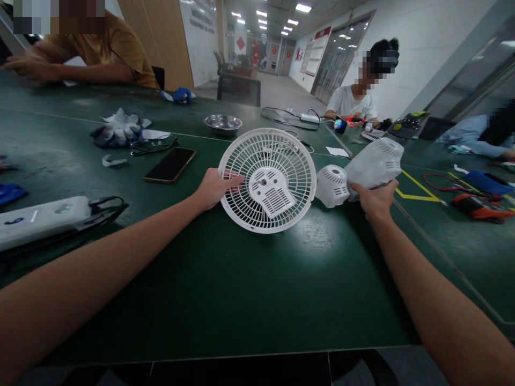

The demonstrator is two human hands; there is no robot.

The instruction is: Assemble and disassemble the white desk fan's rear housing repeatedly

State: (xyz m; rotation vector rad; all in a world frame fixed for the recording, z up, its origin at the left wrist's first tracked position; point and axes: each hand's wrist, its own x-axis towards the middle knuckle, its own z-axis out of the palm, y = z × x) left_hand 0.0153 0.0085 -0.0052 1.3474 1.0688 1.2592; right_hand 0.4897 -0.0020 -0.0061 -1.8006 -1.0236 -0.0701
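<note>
My left hand grips the left rim of a round white fan grille, its thumb lying over the bars. The grille is tilted up with its slotted centre plate facing me. On the right, my right hand is closed around the underside of a large white plastic fan housing with vent slots at its far end. A smaller white vented motor cover sits between the grille and the housing. Whether it is joined to the housing, I cannot tell.
A phone, work gloves and a white power strip lie left on the green table. A metal bowl stands behind the grille. To the right is an orange multimeter. Other people sit around the table.
</note>
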